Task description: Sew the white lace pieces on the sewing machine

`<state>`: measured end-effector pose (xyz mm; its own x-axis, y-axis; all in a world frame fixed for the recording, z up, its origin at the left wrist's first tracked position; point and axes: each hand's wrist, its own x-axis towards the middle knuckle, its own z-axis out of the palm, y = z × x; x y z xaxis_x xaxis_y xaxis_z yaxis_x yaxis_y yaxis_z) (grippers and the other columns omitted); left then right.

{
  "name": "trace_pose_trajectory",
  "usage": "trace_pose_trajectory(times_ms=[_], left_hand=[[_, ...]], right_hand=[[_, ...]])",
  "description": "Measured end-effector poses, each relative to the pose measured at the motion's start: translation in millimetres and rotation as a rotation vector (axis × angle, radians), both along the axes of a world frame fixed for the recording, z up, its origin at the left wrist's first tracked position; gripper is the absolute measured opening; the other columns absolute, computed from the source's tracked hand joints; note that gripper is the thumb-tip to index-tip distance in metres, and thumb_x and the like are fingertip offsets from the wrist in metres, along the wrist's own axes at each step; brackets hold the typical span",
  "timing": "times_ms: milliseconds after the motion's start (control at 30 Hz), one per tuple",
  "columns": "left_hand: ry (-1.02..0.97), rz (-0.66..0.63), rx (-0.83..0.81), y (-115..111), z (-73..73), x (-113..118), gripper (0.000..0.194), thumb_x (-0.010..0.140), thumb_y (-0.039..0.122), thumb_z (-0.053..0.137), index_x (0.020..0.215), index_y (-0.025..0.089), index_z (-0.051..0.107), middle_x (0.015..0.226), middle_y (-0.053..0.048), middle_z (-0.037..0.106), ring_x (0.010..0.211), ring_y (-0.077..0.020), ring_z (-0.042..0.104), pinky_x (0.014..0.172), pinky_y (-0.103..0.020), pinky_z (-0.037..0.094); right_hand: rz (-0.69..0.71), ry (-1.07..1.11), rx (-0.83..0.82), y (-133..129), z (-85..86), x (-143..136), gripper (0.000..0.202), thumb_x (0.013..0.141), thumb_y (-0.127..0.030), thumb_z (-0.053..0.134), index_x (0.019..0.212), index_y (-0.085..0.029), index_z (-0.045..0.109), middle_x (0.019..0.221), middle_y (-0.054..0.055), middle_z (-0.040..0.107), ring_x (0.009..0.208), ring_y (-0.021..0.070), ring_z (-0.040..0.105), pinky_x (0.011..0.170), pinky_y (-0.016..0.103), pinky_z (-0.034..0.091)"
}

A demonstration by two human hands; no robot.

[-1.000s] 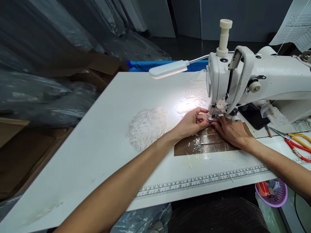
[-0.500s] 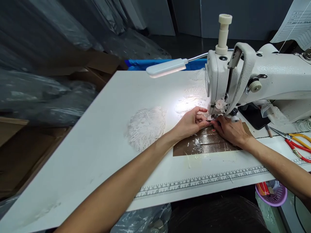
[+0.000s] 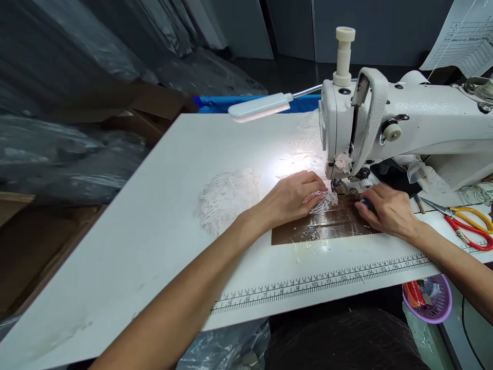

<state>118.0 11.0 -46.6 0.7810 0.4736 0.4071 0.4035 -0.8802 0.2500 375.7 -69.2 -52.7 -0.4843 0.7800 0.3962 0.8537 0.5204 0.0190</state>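
My left hand (image 3: pixel 295 198) grips a piece of white lace (image 3: pixel 323 202) beside the needle of the white sewing machine (image 3: pixel 342 128). Under the lace lies a brown taped sheet (image 3: pixel 323 228). To the right of the needle, my right hand (image 3: pixel 387 208) is closed around a small dark blue object (image 3: pixel 367 204), mostly hidden by the fingers. A round heap of white lace (image 3: pixel 229 201) rests on the table left of my left hand, and more lace (image 3: pixel 304 154) lies behind it under the lamp (image 3: pixel 262 107).
Yellow-handled and red-handled scissors (image 3: pixel 468 223) lie at the right, near a dark flat object (image 3: pixel 396 177). A printed ruler (image 3: pixel 327 282) runs along the table's front edge. Below it sits a purple basket (image 3: pixel 435 311). Cardboard boxes (image 3: pixel 42 246) stand at the left.
My hands have moved apart. The left one now has lace in it left of the needle; the right one has moved right, with a blue object showing between its fingers.
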Motion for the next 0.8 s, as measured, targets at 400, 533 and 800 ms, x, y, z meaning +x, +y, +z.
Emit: trace_pose_trajectory(times_ms=[400, 533, 800], left_hand=[[0.027, -0.083, 0.152, 1.4, -17.8, 14.0, 0.029, 0.101, 0.025, 0.045, 0.093, 0.016, 0.072, 0.088, -0.006, 0.071, 0.078, -0.0149, 0.067, 0.067, -0.027, 0.057], [-0.021, -0.094, 0.17, 0.5, -17.3, 13.0, 0.032, 0.102, 0.022, 0.041, 0.092, 0.013, 0.07, 0.089, -0.007, 0.071, 0.077, -0.013, 0.067, 0.066, -0.025, 0.058], [0.035, -0.049, 0.154, -2.3, -21.8, 12.1, 0.031, 0.101, 0.022, 0.042, 0.091, 0.016, 0.071, 0.091, -0.007, 0.072, 0.08, -0.0154, 0.067, 0.068, -0.028, 0.057]], right_hand=[[-0.163, 0.369, -0.258, 25.9, -17.8, -24.8, 0.019, 0.087, -0.018, 0.049, 0.085, -0.019, 0.068, 0.086, 0.008, 0.061, 0.088, 0.0235, 0.055, 0.077, 0.037, 0.048], [-0.104, 0.372, -0.242, 17.9, -21.1, -22.4, 0.019, 0.09, -0.021, 0.05, 0.089, -0.019, 0.069, 0.091, 0.009, 0.065, 0.096, 0.0251, 0.055, 0.084, 0.04, 0.048], [-0.059, 0.32, -0.213, 13.6, -17.3, -23.6, 0.025, 0.094, -0.021, 0.045, 0.095, -0.015, 0.07, 0.093, 0.013, 0.067, 0.095, 0.0275, 0.053, 0.082, 0.042, 0.046]])
